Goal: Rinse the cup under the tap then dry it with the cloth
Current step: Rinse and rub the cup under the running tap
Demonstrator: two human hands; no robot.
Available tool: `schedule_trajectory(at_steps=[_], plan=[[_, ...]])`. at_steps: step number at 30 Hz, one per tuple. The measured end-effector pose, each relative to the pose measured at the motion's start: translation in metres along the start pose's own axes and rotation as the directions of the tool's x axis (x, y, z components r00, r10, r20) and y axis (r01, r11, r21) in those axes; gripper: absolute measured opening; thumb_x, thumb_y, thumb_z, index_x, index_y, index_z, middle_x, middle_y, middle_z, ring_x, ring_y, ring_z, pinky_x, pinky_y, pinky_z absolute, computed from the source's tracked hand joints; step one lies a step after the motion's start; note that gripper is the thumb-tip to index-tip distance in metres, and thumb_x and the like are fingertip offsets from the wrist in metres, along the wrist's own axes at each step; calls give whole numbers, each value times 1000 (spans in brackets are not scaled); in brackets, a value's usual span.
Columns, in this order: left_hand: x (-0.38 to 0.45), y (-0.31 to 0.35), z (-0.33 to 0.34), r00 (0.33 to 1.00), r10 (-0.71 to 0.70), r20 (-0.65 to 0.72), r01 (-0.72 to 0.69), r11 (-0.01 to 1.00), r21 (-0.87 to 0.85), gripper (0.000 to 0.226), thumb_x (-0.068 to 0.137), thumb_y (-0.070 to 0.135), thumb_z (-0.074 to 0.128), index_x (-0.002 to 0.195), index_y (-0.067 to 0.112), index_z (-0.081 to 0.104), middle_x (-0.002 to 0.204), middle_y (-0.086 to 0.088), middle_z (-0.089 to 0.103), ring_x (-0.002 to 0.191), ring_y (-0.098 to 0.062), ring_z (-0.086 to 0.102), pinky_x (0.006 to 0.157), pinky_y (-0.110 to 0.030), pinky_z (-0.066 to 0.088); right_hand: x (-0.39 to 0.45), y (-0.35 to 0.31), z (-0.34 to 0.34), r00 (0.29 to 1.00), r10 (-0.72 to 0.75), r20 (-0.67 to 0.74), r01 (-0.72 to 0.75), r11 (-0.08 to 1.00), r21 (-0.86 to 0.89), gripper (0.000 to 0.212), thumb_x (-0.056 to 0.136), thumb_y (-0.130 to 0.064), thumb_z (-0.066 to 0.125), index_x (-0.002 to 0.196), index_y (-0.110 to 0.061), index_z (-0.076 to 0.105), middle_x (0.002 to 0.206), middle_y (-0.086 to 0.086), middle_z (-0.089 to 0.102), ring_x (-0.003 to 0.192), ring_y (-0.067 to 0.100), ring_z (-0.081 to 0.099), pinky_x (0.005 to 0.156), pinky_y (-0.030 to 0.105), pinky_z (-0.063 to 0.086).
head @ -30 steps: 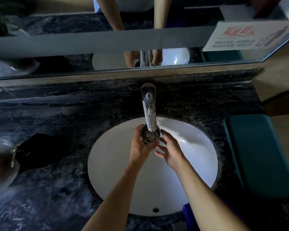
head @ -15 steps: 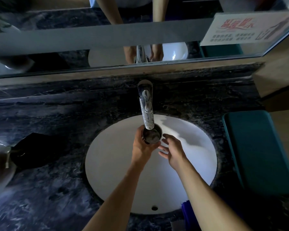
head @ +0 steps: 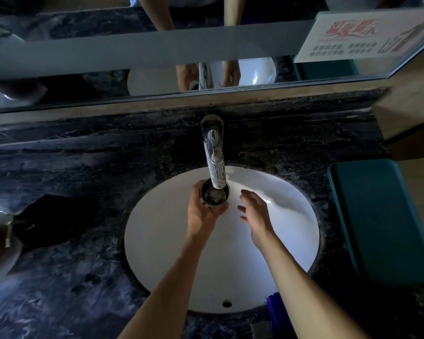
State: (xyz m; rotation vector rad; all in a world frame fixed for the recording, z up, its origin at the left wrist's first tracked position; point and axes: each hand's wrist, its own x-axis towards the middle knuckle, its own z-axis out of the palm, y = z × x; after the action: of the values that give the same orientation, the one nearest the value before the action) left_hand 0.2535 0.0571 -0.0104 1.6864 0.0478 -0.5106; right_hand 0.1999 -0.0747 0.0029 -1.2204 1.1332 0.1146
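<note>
Dark cloth (head: 56,221): lies on the marble desk (head: 71,289), left of the sink (head: 171,277).
Left hand (head: 201,215): fingers wrapped tight around the cup (head: 214,195).
Cup: upright over the sink, directly below the tap (head: 214,155) spout, water inside.
Right hand (head: 256,214): empty, fingers spread, just beside the cup without touching.
Teal pad (head: 382,221): right of the sink.

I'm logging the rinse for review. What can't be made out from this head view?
- Cup base and sides: wrapped by the left hand.
- Water stream: hidden behind the tap spout.
- Dark cloth-like shape: too dim to identify.
- Sign text: too small.
- Right hand: open, empty.
</note>
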Motion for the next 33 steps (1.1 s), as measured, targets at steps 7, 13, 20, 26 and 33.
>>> schedule_trajectory(at_steps=[7,13,20,26,33], plan=[[-1,-3,1,999,-19,31,18,1000,6,68,74,1,89,129,28,58,116,6,72,105,-9,69,87,-27,58,-5,-2,-6,981,-193,-22,181,950,-256,40,103,-28,50,142,-22,53,143,-5,56,125,18,56,109,40,45],[0,-3,0,999,-23,27,23,1000,-10,66,75,3,89,128,26,57,115,7,71,108,-12,68,84,-25,60,-6,3,-8,959,-283,19,265,871,-413,46,103,-26,51,148,-20,48,154,-2,49,139,21,48,111,39,43],[2,7,5,941,-327,91,334,848,-410,27,95,4,71,119,6,58,105,-11,73,91,-20,77,86,-36,61,2,-2,5,977,29,210,-54,992,117,36,106,-40,48,138,-26,55,131,5,69,114,32,70,94,44,52],[6,-5,-1,905,-397,152,410,722,-557,46,102,22,61,137,-8,59,133,-29,67,120,-35,66,115,-48,42,5,-10,15,947,-81,312,21,981,191,45,102,-25,60,143,-38,49,120,4,75,111,27,73,88,43,58],[4,-4,13,881,-447,156,438,645,-626,76,86,59,69,139,5,63,140,-26,65,132,-41,61,111,-59,47,2,-14,19,950,-29,310,65,992,-104,33,102,-40,54,121,-14,50,113,18,66,84,29,72,63,36,61]])
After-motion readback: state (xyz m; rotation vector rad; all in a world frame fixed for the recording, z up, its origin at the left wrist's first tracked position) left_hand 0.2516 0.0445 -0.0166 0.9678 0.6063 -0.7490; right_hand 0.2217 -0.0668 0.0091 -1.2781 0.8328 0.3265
